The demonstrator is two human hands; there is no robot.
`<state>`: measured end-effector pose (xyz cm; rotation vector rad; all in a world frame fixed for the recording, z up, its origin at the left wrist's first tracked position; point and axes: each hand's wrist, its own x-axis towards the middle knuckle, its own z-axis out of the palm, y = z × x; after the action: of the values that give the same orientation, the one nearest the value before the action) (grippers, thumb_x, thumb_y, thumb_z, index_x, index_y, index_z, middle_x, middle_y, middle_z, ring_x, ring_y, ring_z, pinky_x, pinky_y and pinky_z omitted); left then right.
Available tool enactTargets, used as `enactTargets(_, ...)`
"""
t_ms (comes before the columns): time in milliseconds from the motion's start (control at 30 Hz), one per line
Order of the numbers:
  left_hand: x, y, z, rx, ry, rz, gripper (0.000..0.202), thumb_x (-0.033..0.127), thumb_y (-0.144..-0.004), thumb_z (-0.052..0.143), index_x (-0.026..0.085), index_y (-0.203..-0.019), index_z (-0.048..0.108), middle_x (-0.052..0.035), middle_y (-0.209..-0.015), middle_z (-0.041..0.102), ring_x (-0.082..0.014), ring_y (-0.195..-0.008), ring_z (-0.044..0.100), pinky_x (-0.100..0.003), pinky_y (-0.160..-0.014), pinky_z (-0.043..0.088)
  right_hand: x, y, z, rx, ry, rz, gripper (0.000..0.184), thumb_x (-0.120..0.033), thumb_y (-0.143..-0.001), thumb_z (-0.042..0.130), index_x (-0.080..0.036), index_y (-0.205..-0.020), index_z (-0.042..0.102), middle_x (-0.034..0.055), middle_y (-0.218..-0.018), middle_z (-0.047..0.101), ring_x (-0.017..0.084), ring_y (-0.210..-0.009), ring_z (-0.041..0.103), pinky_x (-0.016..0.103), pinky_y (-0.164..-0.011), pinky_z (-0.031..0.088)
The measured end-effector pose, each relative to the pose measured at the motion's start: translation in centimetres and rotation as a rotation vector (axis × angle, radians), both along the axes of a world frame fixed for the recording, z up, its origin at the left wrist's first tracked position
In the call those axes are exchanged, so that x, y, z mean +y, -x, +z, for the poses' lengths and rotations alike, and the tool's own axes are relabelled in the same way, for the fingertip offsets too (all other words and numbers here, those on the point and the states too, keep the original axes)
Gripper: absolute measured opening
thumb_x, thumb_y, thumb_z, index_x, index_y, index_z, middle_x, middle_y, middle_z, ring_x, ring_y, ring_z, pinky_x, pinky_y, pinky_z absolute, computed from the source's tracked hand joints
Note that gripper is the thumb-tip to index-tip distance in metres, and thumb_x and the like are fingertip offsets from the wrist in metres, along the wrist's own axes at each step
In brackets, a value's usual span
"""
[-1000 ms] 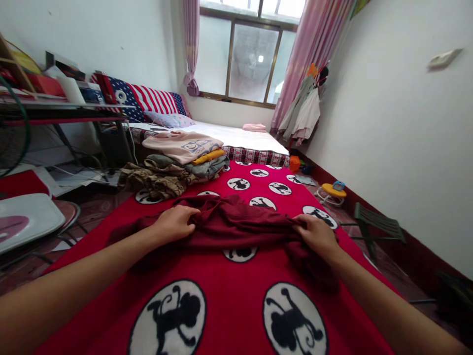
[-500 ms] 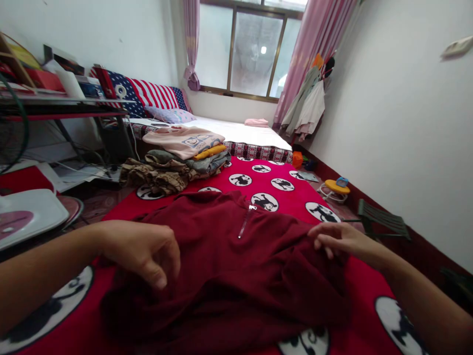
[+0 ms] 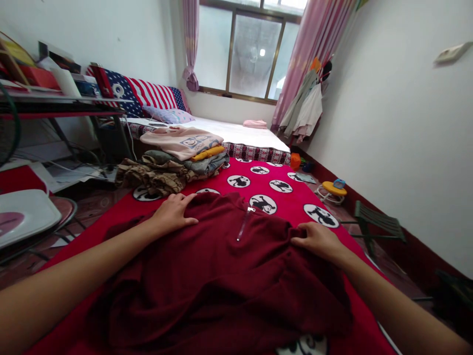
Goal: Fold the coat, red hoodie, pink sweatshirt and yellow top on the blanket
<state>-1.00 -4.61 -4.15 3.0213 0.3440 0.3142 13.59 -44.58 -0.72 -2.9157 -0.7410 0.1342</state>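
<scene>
Maroon top [image 3: 218, 266] under spread left fingers [image 3: 180, 198]; edge pinched by right fingers [image 3: 309, 229].

Beyond the top [image 3: 218, 266], clothes [image 3: 177, 160] block left, leaving right passable

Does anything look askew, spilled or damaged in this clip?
Nothing looks spilled or damaged. Slightly untidy: the pile's bottom layer bunches out leftward beneath flatter clothes, and the maroon top lies creased, its lower part rumpled.
</scene>
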Motion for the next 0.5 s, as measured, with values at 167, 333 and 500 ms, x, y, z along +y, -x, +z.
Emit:
enactTargets(167,-4.8,0.9,2.1,-0.177,0.141,-0.273,0.042,0.045,-0.083,0.064,0.025,-0.120,0.067,-0.0101,-0.128,0.059,-0.0300,-0.120,0.052,-0.043,-0.102,0.041,2.0,1.4,1.5,-0.110,-0.460,-0.046,0.031,-0.047,-0.079,0.058,-0.019,-0.067,0.063,0.0011,-0.062,0.062,0.016,-0.061,0.057,0.026,-0.054,0.035)
enactTargets(333,-10.0,0.7,3.6,-0.180,0.535,-0.506,0.051,0.047,-0.083,0.065,0.019,-0.127,0.061,-0.0107,-0.120,0.065,-0.0239,-0.108,0.062,-0.035,-0.095,0.048,2.9,2.7,0.6,0.025,-0.519,0.223,0.051,-0.053,-0.074,0.065,-0.020,-0.113,0.062,0.0086,-0.107,0.066,0.023,-0.090,0.064,0.033,-0.076,0.051)
enactTargets(500,-12.1,1.3,3.7,-0.148,0.556,-0.603,0.055,0.037,-0.079,0.072,0.020,-0.129,0.059,-0.0114,-0.124,0.062,-0.0256,-0.113,0.060,-0.038,-0.100,0.045,-1.0,0.7,-1.7,-0.059,-0.320,0.052,0.084,-0.055,-0.061,0.076,-0.017,-0.132,0.054,0.0178,-0.138,0.052,0.037,-0.128,0.048,0.047,-0.102,0.042)
